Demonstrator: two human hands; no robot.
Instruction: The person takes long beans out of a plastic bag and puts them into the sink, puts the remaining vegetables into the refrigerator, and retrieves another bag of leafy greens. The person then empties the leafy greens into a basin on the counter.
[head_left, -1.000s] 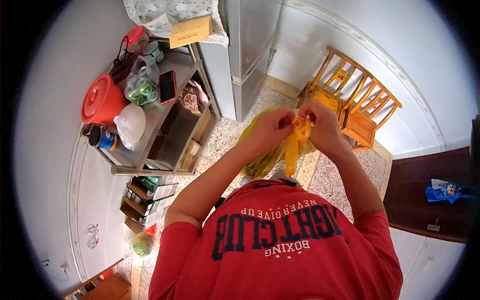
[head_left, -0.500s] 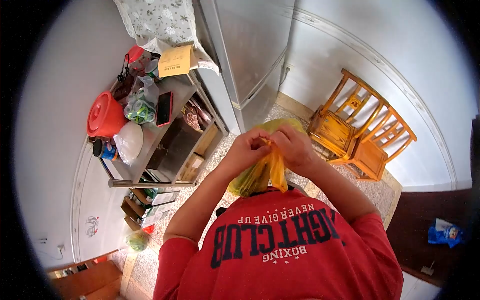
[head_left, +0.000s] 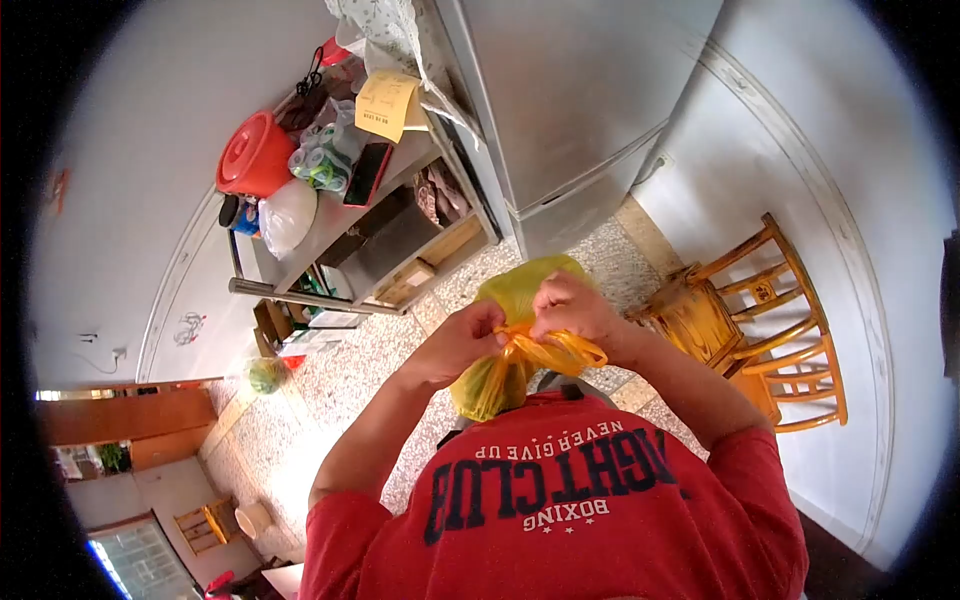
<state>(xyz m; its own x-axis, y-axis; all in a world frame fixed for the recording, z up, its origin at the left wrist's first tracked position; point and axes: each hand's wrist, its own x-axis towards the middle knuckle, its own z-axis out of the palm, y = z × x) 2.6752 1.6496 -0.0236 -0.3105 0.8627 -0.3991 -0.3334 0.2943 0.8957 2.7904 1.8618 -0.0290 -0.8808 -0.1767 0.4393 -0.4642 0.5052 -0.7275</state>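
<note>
A yellow plastic bag (head_left: 488, 390) hangs in front of my red shirt, bulging with something greenish that I cannot make out through it. My left hand (head_left: 460, 345) pinches the bag's gathered neck from the left. On the other side, my right hand (head_left: 580, 312) is closed on the twisted orange-yellow handles, and a loop of them sticks out below its fingers. Both hands are close together at chest height. More of the yellow plastic shows behind them.
A tall grey refrigerator (head_left: 580, 110) stands ahead, with wooden chairs (head_left: 775, 300) to the right. At left, a metal shelf unit (head_left: 310, 300) bears a red bucket (head_left: 256, 155), a phone (head_left: 368, 174) and bagged cans (head_left: 322, 168). A bagged green item (head_left: 266, 376) lies on the floor.
The view has turned, so the shelf and chairs sit differently. My hands have moved slightly apart, and the hanging handle ends are now drawn into a loop at the right hand.
</note>
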